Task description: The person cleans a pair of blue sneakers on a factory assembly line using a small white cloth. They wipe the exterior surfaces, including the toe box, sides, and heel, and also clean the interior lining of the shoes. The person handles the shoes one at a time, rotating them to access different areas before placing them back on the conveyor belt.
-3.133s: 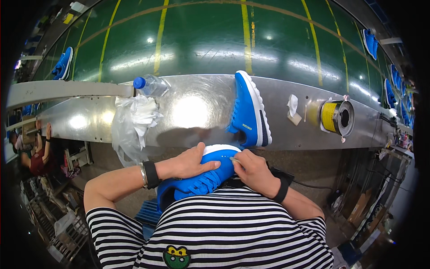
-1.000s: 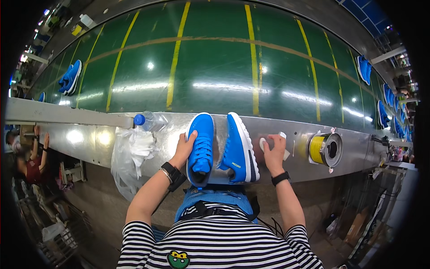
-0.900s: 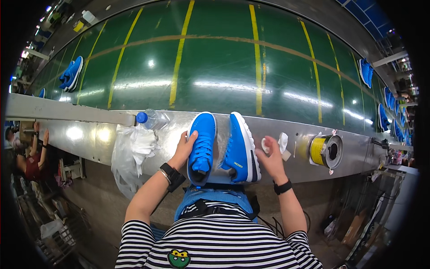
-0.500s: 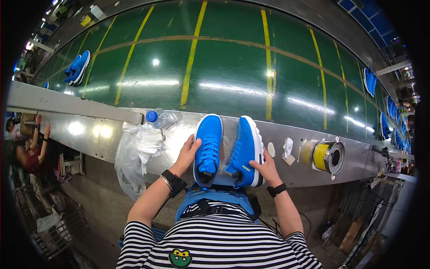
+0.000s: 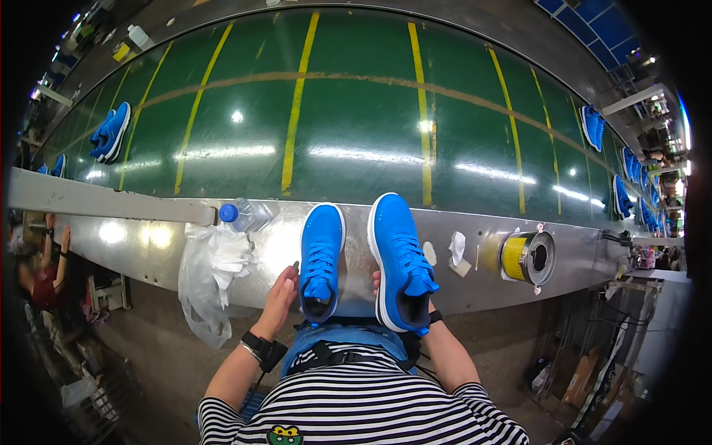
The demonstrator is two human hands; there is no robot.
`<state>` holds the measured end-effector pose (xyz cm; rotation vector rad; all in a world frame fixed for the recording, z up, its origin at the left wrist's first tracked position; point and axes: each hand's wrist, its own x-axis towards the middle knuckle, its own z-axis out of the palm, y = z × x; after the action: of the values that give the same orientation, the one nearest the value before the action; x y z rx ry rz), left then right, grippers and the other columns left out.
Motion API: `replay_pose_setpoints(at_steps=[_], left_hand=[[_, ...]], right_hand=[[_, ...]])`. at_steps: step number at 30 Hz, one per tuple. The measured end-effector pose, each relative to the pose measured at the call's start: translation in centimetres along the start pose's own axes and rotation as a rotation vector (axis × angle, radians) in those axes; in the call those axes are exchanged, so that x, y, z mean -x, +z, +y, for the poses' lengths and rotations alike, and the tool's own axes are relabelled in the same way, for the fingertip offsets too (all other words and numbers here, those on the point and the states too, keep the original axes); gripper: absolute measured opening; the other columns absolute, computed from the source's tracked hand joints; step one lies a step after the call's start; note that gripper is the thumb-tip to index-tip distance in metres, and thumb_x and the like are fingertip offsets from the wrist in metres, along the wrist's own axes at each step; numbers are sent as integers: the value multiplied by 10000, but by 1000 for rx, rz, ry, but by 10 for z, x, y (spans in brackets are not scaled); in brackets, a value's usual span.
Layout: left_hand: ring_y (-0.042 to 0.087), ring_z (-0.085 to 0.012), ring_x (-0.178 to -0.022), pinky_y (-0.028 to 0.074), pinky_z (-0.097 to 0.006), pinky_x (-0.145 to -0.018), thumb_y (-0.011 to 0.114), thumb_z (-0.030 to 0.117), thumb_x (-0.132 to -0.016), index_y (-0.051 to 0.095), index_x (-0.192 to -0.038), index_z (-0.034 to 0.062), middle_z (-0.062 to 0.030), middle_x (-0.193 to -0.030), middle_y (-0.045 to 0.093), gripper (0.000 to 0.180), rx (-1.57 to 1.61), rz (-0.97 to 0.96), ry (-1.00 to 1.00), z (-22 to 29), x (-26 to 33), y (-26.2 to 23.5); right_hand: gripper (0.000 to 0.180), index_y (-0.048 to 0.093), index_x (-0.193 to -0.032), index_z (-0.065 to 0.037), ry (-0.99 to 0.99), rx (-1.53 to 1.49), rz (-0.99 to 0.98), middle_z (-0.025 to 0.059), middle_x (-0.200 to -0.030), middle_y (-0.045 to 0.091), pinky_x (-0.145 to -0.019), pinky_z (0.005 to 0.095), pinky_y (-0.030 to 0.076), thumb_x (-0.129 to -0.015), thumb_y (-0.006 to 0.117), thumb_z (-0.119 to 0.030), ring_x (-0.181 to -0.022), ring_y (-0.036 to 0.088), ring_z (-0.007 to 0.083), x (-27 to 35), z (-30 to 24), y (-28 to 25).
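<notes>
Side by side on the steel bench (image 5: 148, 245), two bright blue sneakers stand toes pointing away toward the green conveyor belt (image 5: 356, 126). Left hand (image 5: 278, 293) lies flat against the outer side of the left sneaker (image 5: 321, 259), fingers straight and loose, not clamped. Right hand (image 5: 382, 285) is mostly hidden behind the right sneaker (image 5: 400, 259); its grip cannot be told. Nearby lie a plastic bottle (image 5: 243, 215), a clear plastic bag (image 5: 211, 278) and a yellow tape roll (image 5: 528, 257).

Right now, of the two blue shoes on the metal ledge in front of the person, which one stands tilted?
The right blue shoe: it leans, showing its white sole edge. The left blue shoe sits flat.
</notes>
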<state>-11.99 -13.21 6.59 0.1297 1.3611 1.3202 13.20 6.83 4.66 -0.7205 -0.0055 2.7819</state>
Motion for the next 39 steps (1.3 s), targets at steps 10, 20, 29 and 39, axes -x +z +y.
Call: replay_pose_setpoints(at_steps=[10, 20, 29, 39], left_hand=[[325, -202, -1303, 258, -315, -1066, 479, 323, -947, 236, -1411, -14, -129, -1408, 341, 622, -5, -44, 47, 7, -2, 12], [315, -244, -1316, 236, -361, -1086, 685, 437, -791, 184, -1420, -20, -157, -1417, 324, 925, -123, -208, 116, 2, -6, 4], [443, -243, -1199, 371, -377, -988, 714, 156, -702, 246, -1401, 37, -148, -1332, 414, 849, -667, -133, 191, -11, -19, 0], [570, -209, -981, 467, -356, -826, 494, 405, -869, 508, -1191, 86, -71, -1099, 582, 454, -45, -142, -348, 84, -35, 45]], right_hand=[[752, 429, -1242, 58, -13, 175, 152, 237, -1113, 556, -856, 429, 507, -884, 353, -599, -962, 595, 327, 0, 7, 3], [661, 464, -1214, 40, -137, 104, 257, 227, -1003, 601, -699, 391, 553, -902, 367, -535, -801, 632, 299, 4, 5, 58], [544, 480, -1189, 42, -164, 74, 298, 190, -948, 612, -684, 346, 550, -935, 389, -430, -765, 627, 248, -1, 11, 63], [522, 448, -1244, 46, -208, -14, 19, 248, -1122, 567, -868, 403, 514, -934, 379, -370, -985, 601, 342, -11, 11, 68]])
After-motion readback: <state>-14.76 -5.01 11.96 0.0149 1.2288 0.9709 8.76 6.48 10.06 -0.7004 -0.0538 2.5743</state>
